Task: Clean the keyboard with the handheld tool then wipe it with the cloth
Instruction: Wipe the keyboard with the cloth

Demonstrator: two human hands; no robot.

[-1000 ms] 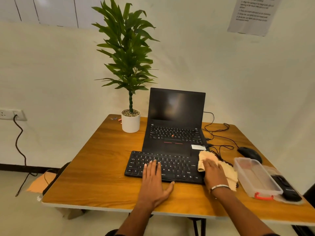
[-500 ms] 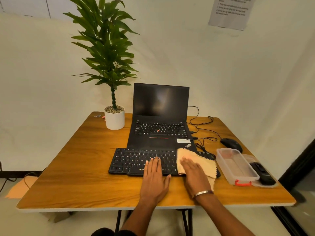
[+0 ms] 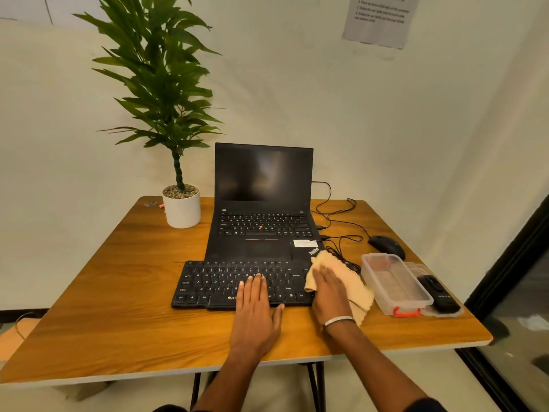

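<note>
Pressing flat, the right hand (image 3: 329,288) holds a cloth (image 3: 346,273) on the keyboard (image 3: 214,282) while the open-fingered left hand (image 3: 255,310) steadies it.

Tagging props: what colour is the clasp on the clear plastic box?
Red-orange clasp on the clear plastic box, seen in the head view.

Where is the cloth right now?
In the head view, the tan cloth lies over the right end of the black keyboard, pressed flat under the right hand, just left of the clear plastic box.
</note>
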